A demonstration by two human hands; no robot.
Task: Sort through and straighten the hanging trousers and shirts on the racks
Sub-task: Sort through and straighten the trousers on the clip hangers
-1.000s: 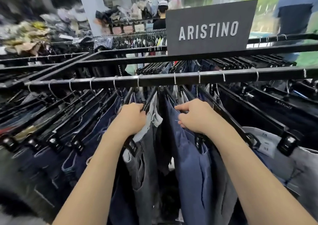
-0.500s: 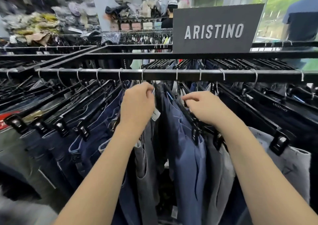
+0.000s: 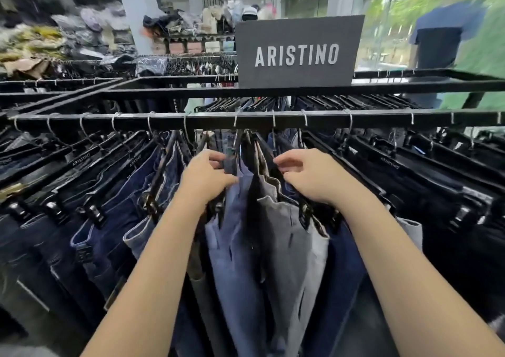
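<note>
Trousers hang on black clip hangers from a black rail (image 3: 382, 120) right in front of me. My left hand (image 3: 207, 173) grips the hanger top of a light blue pair (image 3: 235, 247), fingers curled round it just under the rail. My right hand (image 3: 308, 173) pinches the black hanger on the right side of a grey pair (image 3: 287, 233). A narrow black pair hangs between the blue and the grey. Dark jeans (image 3: 109, 220) fill the rail to the left, and black trousers (image 3: 423, 192) fill it to the right.
A dark ARISTINO sign (image 3: 297, 53) stands on the rack's upper bar. Behind it run further racks of hangers (image 3: 191, 65). Piles of clothing (image 3: 41, 42) lie at the back left. A person in a dark blue shirt (image 3: 442, 42) stands at the back right.
Both hands have moved up toward the rail and shifted rightward along the hangers. The left has gone from a grey pair to the blue one. The open gap between pairs has closed.
</note>
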